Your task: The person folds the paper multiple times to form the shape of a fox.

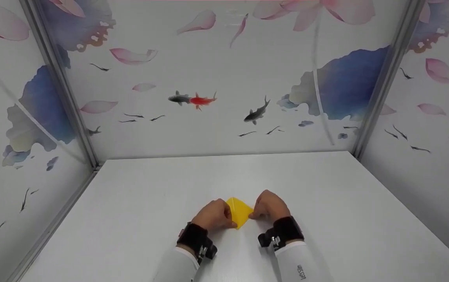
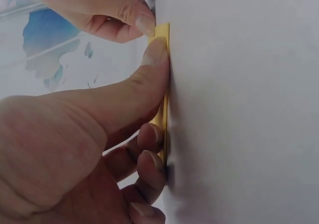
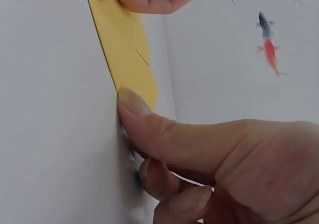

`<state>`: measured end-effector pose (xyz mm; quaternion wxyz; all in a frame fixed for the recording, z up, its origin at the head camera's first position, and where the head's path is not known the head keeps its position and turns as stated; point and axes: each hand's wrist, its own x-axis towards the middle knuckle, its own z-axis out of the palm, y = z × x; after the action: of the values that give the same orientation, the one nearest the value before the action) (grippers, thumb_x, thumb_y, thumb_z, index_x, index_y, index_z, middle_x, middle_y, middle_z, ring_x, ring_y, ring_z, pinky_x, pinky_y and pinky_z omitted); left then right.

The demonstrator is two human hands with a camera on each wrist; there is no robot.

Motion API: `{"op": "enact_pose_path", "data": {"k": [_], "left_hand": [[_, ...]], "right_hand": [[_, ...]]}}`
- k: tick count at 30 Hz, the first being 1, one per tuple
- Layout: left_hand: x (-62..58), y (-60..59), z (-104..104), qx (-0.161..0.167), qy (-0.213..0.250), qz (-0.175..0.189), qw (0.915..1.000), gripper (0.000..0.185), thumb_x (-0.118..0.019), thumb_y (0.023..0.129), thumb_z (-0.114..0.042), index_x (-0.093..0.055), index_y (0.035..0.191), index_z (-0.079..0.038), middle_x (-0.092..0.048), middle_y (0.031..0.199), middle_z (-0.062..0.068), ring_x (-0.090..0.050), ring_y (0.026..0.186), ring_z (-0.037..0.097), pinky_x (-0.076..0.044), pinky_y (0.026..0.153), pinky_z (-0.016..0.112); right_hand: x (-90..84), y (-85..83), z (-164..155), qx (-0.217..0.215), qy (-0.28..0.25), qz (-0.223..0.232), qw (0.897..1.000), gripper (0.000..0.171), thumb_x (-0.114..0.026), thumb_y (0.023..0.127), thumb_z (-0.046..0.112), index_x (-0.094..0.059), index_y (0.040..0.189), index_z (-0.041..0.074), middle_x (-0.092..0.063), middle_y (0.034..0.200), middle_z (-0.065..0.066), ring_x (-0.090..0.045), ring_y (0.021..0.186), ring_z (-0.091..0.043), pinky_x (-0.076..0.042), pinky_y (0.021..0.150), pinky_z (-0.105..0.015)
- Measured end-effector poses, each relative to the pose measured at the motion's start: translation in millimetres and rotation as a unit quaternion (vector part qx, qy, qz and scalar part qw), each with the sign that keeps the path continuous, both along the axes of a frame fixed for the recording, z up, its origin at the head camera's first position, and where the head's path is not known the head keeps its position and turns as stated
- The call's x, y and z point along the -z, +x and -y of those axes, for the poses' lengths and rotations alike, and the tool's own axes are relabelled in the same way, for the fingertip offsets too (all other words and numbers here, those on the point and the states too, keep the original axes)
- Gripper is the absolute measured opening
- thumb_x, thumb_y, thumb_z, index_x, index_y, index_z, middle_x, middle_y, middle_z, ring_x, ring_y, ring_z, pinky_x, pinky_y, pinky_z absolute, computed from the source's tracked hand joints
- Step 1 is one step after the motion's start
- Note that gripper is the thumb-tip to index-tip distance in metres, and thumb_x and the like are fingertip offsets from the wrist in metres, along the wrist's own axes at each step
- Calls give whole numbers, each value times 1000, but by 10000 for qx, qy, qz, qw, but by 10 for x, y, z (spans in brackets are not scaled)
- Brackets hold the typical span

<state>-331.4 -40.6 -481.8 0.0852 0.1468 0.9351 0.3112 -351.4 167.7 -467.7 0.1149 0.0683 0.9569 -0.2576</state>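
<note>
Left hand (image 1: 214, 214) and right hand (image 1: 269, 205) press yellow paper (image 1: 240, 210).

Yellow sheet (image 1: 240, 211), lower centre of head view: looks like thin paper, smooth, matt w/ slight sheen; a fine crease line is seen on its face in right wrist view (image 3: 130, 45). Table top (image 1: 326, 203): white, smooth, matt, laminate-like, exact material can't be told. Booth walls (image 1: 224, 129), upper half of frame: printed film or vinyl finish, smooth, faint gloss; fish/petal pattern is printed flat. Corner posts (image 1: 62, 84), upper left and right: brushed metal look, prob. aluminium, satin. Wrist straps (image 1: 195, 235), bottom centre: black, matt, fabric-like. Sleeves (image 1: 299, 262): white knit cloth, matt.
</note>
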Motion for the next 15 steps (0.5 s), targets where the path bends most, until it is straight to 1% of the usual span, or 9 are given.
{"op": "enact_pose_path", "data": {"k": [4,7,11,15], "left_hand": [[14,-5,15,8,-70,-69,10000,27,-94,86,-23,-71,79,-12,-59,74,-2,-54,75,17,-46,75,33],[15,-4,19,-22,-50,-48,10000,26,-94,86,-25,-72,79,-12,-60,75,-2,-55,76,17,-47,77,33],[10,5,19,-65,21,14,10000,25,-94,87,-25,-73,81,-12,-61,77,-2,-55,78,18,-47,78,34],[-1,24,5,-102,78,54,9999,25,-94,87,-24,-73,81,-12,-61,77,-2,-55,79,18,-47,78,34]], "right_hand": [[15,-34,-37,267,-117,-46,9996,27,-94,84,26,-85,99,6,-74,92,-5,-60,84,-20,-51,77,-32],[33,-73,-64,360,-115,9,9993,28,-93,86,28,-85,100,6,-74,93,-6,-60,84,-20,-51,78,-32],[56,-109,-104,386,-110,38,9992,30,-91,88,30,-85,102,4,-75,94,-7,-60,85,-21,-52,79,-32],[63,-98,-158,386,-225,-84,9990,35,-90,88,31,-84,106,2,-75,97,-8,-61,86,-21,-53,80,-32]]}}
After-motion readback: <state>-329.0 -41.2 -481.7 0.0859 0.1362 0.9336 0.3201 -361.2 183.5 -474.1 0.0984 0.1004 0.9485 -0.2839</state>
